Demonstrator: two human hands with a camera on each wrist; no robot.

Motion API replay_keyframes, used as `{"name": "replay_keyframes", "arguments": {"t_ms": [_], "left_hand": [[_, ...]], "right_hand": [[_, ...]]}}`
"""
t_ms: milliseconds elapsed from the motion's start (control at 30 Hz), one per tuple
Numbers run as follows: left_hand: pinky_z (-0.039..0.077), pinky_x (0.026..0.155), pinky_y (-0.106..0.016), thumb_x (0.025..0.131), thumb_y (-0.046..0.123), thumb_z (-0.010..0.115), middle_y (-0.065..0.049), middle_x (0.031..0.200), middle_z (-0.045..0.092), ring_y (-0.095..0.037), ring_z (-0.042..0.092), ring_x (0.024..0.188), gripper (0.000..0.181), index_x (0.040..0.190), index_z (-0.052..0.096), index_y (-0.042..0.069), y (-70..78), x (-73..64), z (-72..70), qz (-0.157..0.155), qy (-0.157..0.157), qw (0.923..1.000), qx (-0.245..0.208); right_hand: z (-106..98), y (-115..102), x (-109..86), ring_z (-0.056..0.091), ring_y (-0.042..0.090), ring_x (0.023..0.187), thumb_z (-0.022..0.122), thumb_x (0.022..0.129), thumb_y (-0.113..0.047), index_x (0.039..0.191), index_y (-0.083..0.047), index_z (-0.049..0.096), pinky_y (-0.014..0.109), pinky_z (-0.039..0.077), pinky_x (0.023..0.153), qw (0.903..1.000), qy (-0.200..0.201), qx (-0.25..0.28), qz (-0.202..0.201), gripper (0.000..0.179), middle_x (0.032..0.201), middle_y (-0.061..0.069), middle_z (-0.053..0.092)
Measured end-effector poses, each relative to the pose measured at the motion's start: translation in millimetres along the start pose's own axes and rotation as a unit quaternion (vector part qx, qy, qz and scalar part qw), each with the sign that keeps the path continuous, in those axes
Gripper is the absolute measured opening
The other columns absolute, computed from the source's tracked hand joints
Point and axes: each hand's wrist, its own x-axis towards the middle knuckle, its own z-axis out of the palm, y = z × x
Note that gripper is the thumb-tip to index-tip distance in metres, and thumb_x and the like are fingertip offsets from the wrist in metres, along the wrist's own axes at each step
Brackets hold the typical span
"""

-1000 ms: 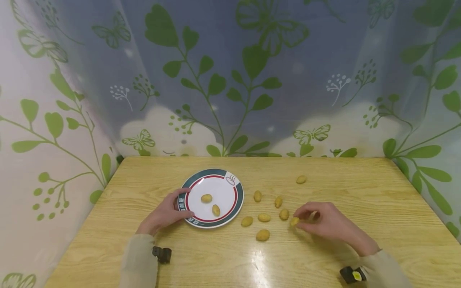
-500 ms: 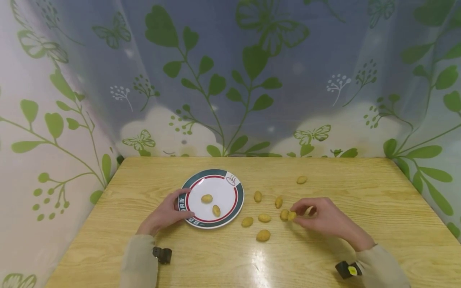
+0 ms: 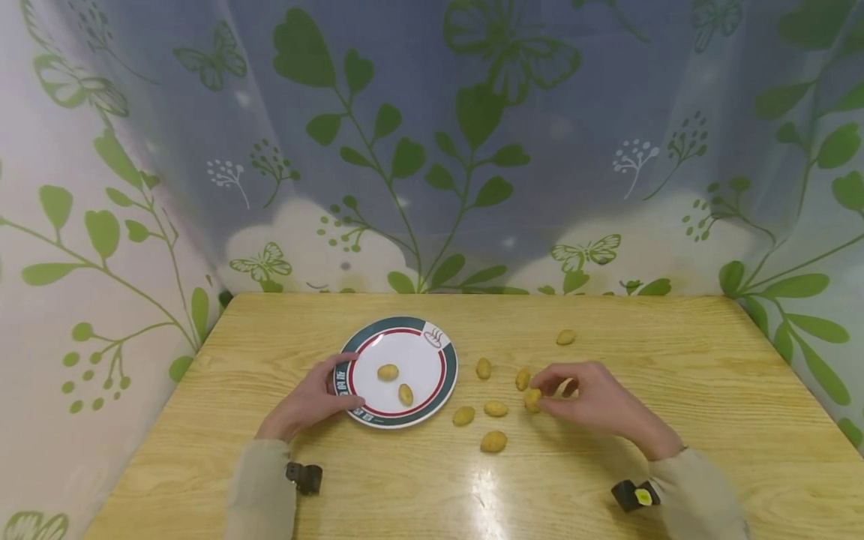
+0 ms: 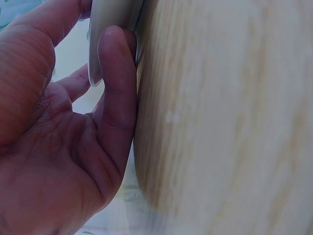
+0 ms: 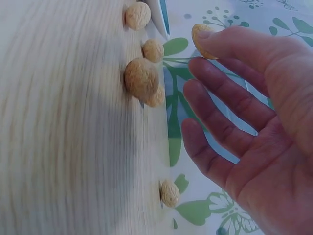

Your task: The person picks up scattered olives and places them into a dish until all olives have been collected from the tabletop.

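My left hand (image 3: 313,394) grips the left edge of a round white plate (image 3: 432,386) with a dark green rim and red ring. In the left wrist view, fingers of that hand (image 4: 73,122) curl by the plate's edge (image 4: 95,49), close to the tabletop. Two walnuts, one near the middle (image 3: 388,372) and one lower (image 3: 405,394), lie on the plate. My right hand (image 3: 583,397) pinches a yellowish walnut (image 5: 201,41) between thumb and index finger. The right wrist view shows it raised off the table, other fingers loosely bent.
Several walnuts lie loose between plate and right hand, including a walnut in front (image 3: 493,441) and a walnut nearer the plate (image 3: 463,415). Another walnut (image 3: 565,337) sits farther back. The wooden table (image 3: 378,487) ends at a leaf-patterned curtain (image 3: 432,150).
My right hand has moved left and slightly away from me with the pinched walnut, which now overlaps a walnut on the table. The left hand and plate have stayed put.
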Motion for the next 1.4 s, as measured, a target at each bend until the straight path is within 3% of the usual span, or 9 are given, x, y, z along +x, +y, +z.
{"name": "replay_keyframes", "arguments": {"t_ms": [633,1400], "left_hand": [[0.027,0.123,-0.06,0.085,0.028,0.085,-0.021,0.161,0.033,-0.039,0.034,0.146,0.082,0.153,0.042,0.017,2.0,0.2,-1.0,-0.007,-0.002,0.9999,0.012],[0.025,0.124,-0.061,0.086,0.027,0.084,-0.021,0.164,0.03,-0.04,0.032,0.149,0.082,0.155,0.04,0.018,5.3,-1.7,0.1,-0.025,-0.001,0.9996,0.016]], "right_hand": [[16,-17,35.3,0.064,0.002,0.085,0.079,0.09,-0.019,0.104,-0.02,0.077,0.027,0.055,0.074,0.9993,-0.008,0.022,-0.028,0.014,0.092,-0.009,0.074],[40,-33,70.5,0.064,0.006,0.086,0.08,0.089,-0.021,0.105,-0.02,0.076,0.028,0.054,0.075,0.9977,-0.018,0.059,-0.027,0.016,0.093,-0.007,0.074]]}}
